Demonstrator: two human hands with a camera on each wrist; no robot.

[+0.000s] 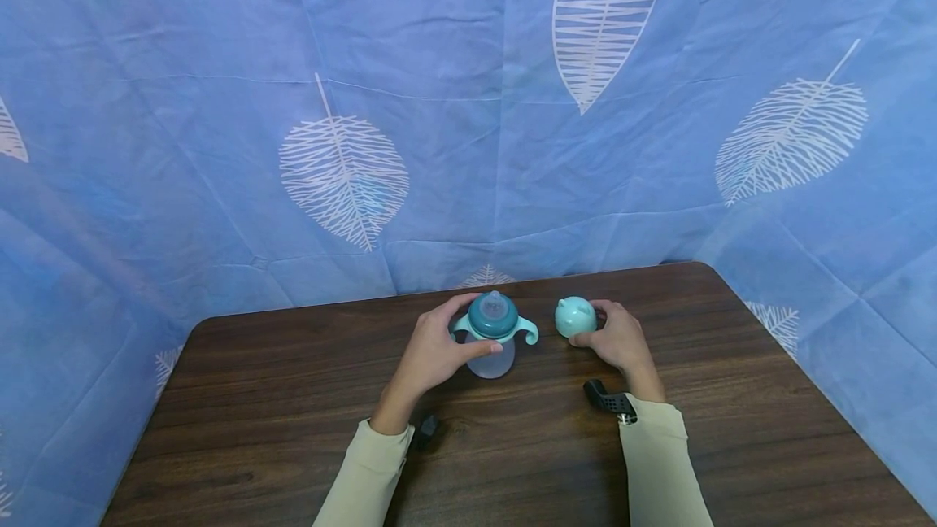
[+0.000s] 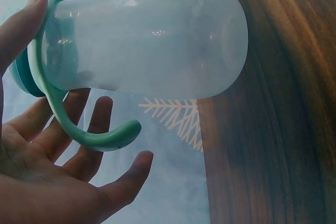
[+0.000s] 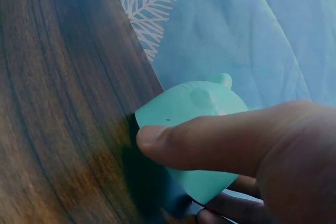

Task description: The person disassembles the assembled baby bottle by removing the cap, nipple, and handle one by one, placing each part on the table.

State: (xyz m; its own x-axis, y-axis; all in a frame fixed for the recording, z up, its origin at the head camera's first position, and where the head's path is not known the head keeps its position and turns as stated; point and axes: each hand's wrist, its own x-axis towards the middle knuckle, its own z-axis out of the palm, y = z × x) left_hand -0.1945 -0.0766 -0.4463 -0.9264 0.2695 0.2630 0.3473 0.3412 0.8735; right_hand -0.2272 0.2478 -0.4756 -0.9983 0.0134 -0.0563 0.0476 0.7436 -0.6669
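A clear baby bottle (image 1: 491, 365) stands upright on the table with a teal collar (image 1: 483, 322), a soft see-through nipple on top and two mint handles. My left hand (image 1: 433, 350) grips it round the collar, thumb in front and fingers behind. In the left wrist view one curved handle (image 2: 100, 141) passes between the palm and the spread lower fingers. To the right, my right hand (image 1: 621, 338) holds a rounded mint cap (image 1: 574, 316) with small ear-like bumps. Its thumb (image 3: 173, 142) presses the near side, and the other fingers are mostly hidden behind the cap.
The dark wooden table (image 1: 293, 413) ends at a back edge just beyond both things. Behind it hangs a blue cloth (image 1: 468, 145) with white leaf prints. A black strap (image 1: 609, 402) is on the right wrist.
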